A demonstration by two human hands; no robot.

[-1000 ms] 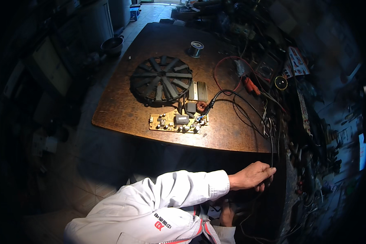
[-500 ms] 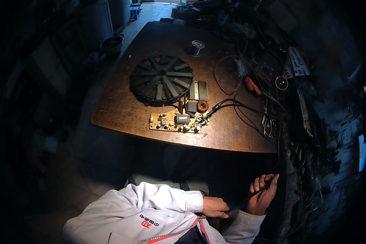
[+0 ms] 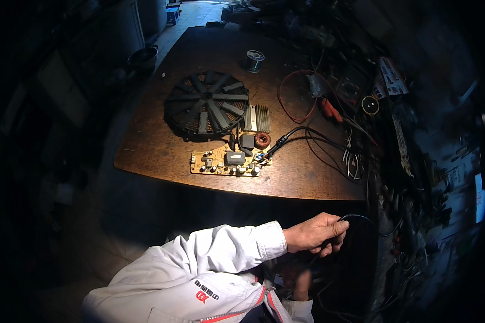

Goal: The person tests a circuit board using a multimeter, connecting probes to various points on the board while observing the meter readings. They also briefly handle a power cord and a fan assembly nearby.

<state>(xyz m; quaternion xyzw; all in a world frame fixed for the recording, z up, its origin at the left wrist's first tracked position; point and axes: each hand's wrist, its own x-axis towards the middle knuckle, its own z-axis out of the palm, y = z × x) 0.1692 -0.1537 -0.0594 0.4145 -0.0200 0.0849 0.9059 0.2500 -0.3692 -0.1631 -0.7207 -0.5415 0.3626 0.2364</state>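
My left hand (image 3: pixel 317 233) is out past the table's front edge at the lower right, closed around a thin black cord (image 3: pixel 355 216) that loops from beside its thumb. Below it, my right hand (image 3: pixel 302 281) is in deep shadow, its fingers hidden. On the table, a yellow circuit board (image 3: pixel 199 164) lies near the front edge, apart from both hands. Behind it sits a round black induction coil (image 3: pixel 206 98). A finned heat sink (image 3: pixel 257 118) and a copper-wound ring (image 3: pixel 262 140) are beside the coil. A black cable (image 3: pixel 293 132) runs right from the board.
The brown wooden table (image 3: pixel 145 142) carries a spool of solder wire (image 3: pixel 254 61) at the back. Red test leads (image 3: pixel 282 105) with red clips (image 3: pixel 330 110) lie on the right. Dark clutter and tangled wires line the right side. A pot (image 3: pixel 142 59) stands beyond the left edge.
My left hand has moved right and up from my lap and now grips a black cord. My right hand has dropped down and left into shadow. The view has shifted slightly.
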